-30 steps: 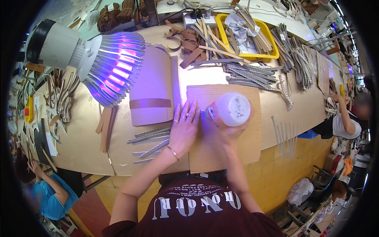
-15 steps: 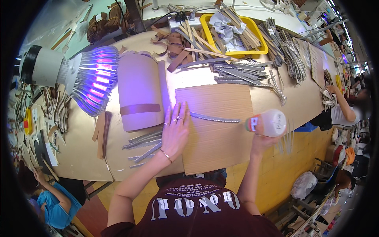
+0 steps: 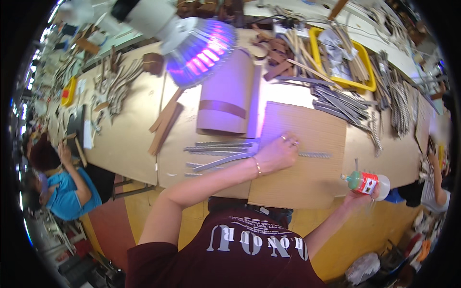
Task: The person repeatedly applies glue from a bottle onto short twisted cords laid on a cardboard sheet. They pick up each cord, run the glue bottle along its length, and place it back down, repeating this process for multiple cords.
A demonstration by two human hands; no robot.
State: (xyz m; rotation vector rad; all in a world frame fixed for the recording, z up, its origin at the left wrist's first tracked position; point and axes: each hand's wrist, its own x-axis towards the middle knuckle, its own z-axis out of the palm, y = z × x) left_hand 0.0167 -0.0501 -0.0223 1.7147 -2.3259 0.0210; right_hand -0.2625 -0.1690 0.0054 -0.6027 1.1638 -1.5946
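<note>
Left hand (image 3: 279, 152): flat, fingers spread, pressing grey strip (image 3: 312, 154) onto cardboard sheet (image 3: 307, 144).
Right hand (image 3: 367, 194): clamped on glue bottle (image 3: 369, 182), off sheet's right edge.
Hidden: strip's left end under palm; right fingers behind bottle.

Red-labelled glue bottle (image 3: 367, 183), table edge

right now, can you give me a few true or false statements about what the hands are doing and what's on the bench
1. The left hand rests on the cardboard sheet. True.
2. The right hand holds a pair of scissors. False: it holds a glue bottle with a green tip.
3. The glue bottle is at the bench's near edge, off the cardboard sheet. True.
4. The lamp is switched off. False: it glows purple.
5. The yellow tray lies beside the person's left elbow. False: it sits at the far side of the bench.
</note>
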